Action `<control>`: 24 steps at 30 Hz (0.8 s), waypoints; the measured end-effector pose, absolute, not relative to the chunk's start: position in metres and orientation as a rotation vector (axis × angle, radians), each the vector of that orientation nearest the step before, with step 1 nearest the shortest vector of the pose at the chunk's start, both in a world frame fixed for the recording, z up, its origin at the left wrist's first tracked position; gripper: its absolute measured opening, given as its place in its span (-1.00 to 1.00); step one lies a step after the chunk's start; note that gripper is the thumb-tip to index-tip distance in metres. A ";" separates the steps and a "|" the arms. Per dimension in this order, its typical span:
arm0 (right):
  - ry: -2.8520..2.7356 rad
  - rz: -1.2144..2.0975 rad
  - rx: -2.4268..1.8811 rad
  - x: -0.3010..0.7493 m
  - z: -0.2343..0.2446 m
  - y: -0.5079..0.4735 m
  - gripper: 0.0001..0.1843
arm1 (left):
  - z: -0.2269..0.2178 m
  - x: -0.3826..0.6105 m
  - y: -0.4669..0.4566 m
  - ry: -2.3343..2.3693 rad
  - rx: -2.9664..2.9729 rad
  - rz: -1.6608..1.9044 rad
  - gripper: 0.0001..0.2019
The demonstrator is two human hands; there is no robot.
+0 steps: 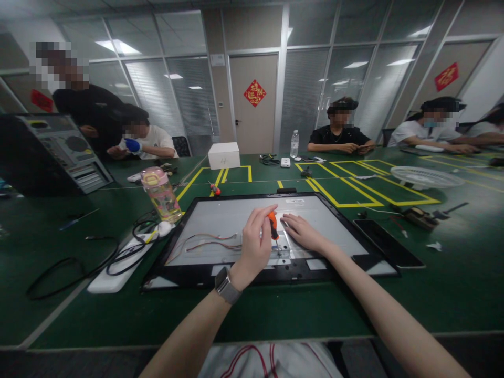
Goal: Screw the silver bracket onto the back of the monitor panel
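A flat display panel (pixel 220 215) with a black frame and grey metal back lies on the green table in front of me. My left hand (pixel 256 236), with a watch on its wrist, grips an orange and black screwdriver (pixel 273 224). The screwdriver's shaft points down at a small metal bracket or board near the panel's lower middle; the exact contact is too small to tell. My right hand (pixel 303 232) rests on the panel just right of the screwdriver, fingers stretched out. Thin cables (pixel 212 243) run across the panel left of my left hand.
Left of the panel stand a pink-lidded bottle (pixel 159 194) and a white power strip (pixel 118 268) with black cords. A dark phone-like slab (pixel 388 244) lies at the right edge. Farther back are a white box (pixel 224 156), a water bottle (pixel 294 144) and several people seated.
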State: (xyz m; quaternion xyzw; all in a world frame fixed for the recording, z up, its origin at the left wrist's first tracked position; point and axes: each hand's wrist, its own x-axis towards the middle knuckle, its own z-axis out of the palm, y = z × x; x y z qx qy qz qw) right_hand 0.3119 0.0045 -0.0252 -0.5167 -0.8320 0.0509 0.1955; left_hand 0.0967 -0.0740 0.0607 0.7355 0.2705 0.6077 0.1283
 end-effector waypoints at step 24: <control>-2.335 0.143 -1.447 0.312 -0.024 0.005 -0.54 | 0.062 0.097 -0.075 0.821 2.145 1.770 -0.71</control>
